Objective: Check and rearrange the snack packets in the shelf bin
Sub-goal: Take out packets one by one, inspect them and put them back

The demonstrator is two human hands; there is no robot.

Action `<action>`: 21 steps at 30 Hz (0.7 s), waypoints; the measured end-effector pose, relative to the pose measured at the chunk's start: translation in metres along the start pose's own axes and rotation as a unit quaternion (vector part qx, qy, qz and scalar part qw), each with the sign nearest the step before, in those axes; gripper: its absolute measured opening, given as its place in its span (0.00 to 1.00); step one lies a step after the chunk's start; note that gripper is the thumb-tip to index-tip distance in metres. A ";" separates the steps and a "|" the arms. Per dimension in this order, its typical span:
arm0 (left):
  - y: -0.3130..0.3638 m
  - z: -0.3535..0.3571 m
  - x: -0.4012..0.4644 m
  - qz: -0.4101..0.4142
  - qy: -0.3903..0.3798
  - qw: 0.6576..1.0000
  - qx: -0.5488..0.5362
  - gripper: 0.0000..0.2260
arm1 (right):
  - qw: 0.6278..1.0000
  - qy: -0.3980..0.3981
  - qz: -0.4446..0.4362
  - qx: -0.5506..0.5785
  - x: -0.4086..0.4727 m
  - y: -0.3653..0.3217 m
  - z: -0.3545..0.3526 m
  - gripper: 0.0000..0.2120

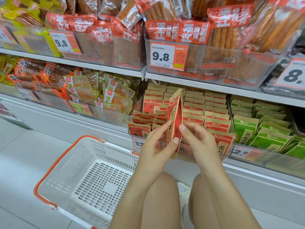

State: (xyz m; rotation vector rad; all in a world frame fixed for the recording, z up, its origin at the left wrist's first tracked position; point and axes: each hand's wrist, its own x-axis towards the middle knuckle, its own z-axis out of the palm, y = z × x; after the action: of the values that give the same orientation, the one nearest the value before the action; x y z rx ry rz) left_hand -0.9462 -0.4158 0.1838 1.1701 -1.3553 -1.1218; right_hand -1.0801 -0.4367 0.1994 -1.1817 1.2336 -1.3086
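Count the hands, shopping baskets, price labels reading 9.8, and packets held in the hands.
Hands: 2
Shopping baskets: 1
Price labels reading 9.8: 2
Red packets held: 1
Total: 6

The right-edge price tag (293, 75) is cut off after "8", and the bin's tag (137, 142) hides behind the left hand (156, 146).

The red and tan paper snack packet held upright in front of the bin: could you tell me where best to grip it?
Grip the red and tan paper snack packet at its lower half, pinching the flat faces from both sides, as the left hand and right hand do now. It stands edge-on and thin, so the broad faces offer the surest hold.
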 end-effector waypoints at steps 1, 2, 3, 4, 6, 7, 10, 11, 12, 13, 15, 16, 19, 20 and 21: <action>0.001 -0.001 0.001 -0.001 -0.002 1.000 -0.003 0.19 | 1.000 0.001 -0.005 -0.009 0.000 0.000 0.001 0.06; 0.000 -0.002 0.001 -0.002 -0.001 1.000 -0.009 0.19 | 1.000 0.000 -0.010 -0.018 0.001 0.001 0.003 0.06; -0.002 -0.002 0.002 -0.003 0.001 1.000 -0.018 0.18 | 1.000 0.001 -0.011 -0.024 0.001 0.001 0.004 0.06; -0.005 -0.001 0.002 -0.003 0.003 1.000 -0.029 0.17 | 0.999 0.004 -0.012 -0.033 0.001 0.002 0.004 0.07; -0.009 -0.001 0.002 -0.002 0.014 0.999 -0.039 0.18 | 0.999 0.001 -0.016 -0.037 -0.001 0.002 0.006 0.08; -0.010 -0.001 0.002 -0.004 0.023 0.999 -0.042 0.19 | 0.999 -0.002 -0.018 -0.035 -0.002 0.001 0.007 0.08; -0.010 -0.003 0.004 -0.015 0.051 0.994 -0.090 0.19 | 0.999 -0.019 -0.014 -0.044 -0.001 -0.004 0.007 0.06; -0.009 -0.004 0.005 -0.022 0.053 0.992 -0.110 0.20 | 0.999 -0.025 -0.008 -0.047 0.000 -0.007 0.007 0.05; -0.008 -0.005 0.006 -0.026 0.053 0.991 -0.123 0.21 | 0.998 -0.030 -0.008 -0.052 0.002 -0.010 0.007 0.04; -0.008 -0.006 0.006 -0.031 0.050 0.990 -0.128 0.22 | 0.998 -0.031 -0.013 -0.060 0.005 -0.014 0.008 0.04; -0.008 -0.007 0.006 -0.040 0.040 0.990 -0.129 0.26 | 0.996 -0.018 -0.033 -0.075 0.012 -0.024 0.010 0.05; -0.009 -0.007 0.005 -0.043 0.031 0.990 -0.128 0.27 | 0.996 -0.010 -0.042 -0.074 0.015 -0.029 0.011 0.05; -0.009 -0.009 0.002 -0.053 0.001 0.992 -0.112 0.28 | 0.994 0.014 -0.067 -0.084 0.024 -0.042 0.011 0.05; -0.009 -0.010 0.002 -0.054 -0.008 0.993 -0.109 0.28 | 0.993 0.017 -0.074 -0.091 0.026 -0.045 0.011 0.04; -0.009 -0.011 0.002 -0.054 -0.015 0.992 -0.109 0.28 | 0.992 0.018 -0.076 -0.095 0.027 -0.047 0.011 0.03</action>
State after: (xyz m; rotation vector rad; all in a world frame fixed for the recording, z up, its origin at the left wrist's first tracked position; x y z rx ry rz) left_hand -0.9350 -0.4194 0.1756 1.0807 -1.1699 -1.3343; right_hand -1.0724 -0.4630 0.2475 -1.4157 1.3385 -1.3522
